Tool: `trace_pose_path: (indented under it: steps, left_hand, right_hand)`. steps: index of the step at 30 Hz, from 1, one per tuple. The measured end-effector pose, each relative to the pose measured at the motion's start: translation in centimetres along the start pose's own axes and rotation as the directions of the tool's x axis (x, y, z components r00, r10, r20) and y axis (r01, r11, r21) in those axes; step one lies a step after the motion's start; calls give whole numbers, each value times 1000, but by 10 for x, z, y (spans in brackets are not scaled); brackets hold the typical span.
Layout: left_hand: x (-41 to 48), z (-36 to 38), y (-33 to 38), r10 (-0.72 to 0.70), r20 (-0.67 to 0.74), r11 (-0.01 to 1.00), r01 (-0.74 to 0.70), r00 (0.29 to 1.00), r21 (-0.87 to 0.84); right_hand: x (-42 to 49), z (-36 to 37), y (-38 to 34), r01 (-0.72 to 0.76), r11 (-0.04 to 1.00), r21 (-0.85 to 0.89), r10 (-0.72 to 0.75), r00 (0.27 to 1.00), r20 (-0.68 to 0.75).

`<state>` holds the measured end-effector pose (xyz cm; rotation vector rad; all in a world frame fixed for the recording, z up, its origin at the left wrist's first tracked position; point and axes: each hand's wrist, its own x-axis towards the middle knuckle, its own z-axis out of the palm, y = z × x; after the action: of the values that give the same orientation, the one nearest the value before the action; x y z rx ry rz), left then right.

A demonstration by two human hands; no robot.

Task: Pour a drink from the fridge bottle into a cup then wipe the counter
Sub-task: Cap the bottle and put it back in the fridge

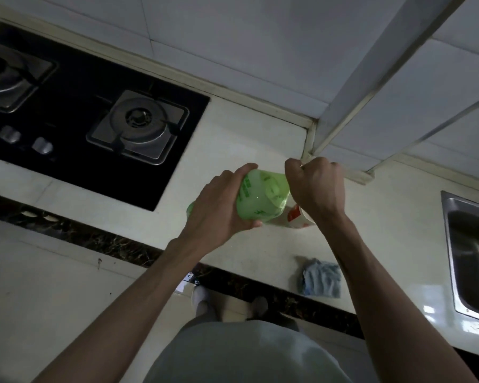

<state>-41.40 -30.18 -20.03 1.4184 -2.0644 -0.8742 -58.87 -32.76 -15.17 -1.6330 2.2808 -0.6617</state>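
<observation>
Counter: a pale worktop (pixel 233 139) is seen from above, bounded in front by a dark mottled edge strip and at the back by a tiled wall (pixel 233 37)
Bottle: a green translucent bottle (pixel 263 196) is held tipped on its side above the worktop, neck towards the right
Left hand: the left hand (pixel 219 205) is wrapped round the bottle's body
Right hand: the right hand (pixel 315 189) is clenched at the bottle's neck end; neck and cap are hidden inside the fist
Cup: a white cup (pixel 297 218) with red print stands under the right wrist, largely covered by it
Writing: the green print on the bottle and the red print on the cup are blurred and cannot be read
Cloth: a crumpled blue-grey cloth (pixel 321 277) lies near the front edge, apart from the cup
Open room: bare worktop is left between hob and bottle, and between cup and sink; a jutting wall corner stands close behind the right hand
Hob: a black gas hob (pixel 80 106) is set in at the left
Sink: a steel sink (pixel 470 244) is cut off at the right
</observation>
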Motion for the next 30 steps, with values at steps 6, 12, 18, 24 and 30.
trace_pose_path:
  steps: [6,12,18,24,30]
  left_hand:
    - [-17,7,24,-134,-233,991,131,963,-31]
    - [-35,14,57,-295,-469,953,222,832,-207]
    - [-73,23,89,-403,-590,915,315,700,-252]
    - [-132,17,109,-513,-669,855,392,537,-341]
    - [-187,-6,118,-531,-768,830,400,357,-388]
  right_hand:
    - [0,-9,-1,78,958,275,-109,989,98]
    - [-13,-28,17,180,800,573,-371,898,237]
    - [-39,-26,35,210,610,764,-573,783,242]
    - [-71,-26,18,186,480,857,-712,654,257]
    - [-110,-27,-25,209,383,900,-837,490,243]
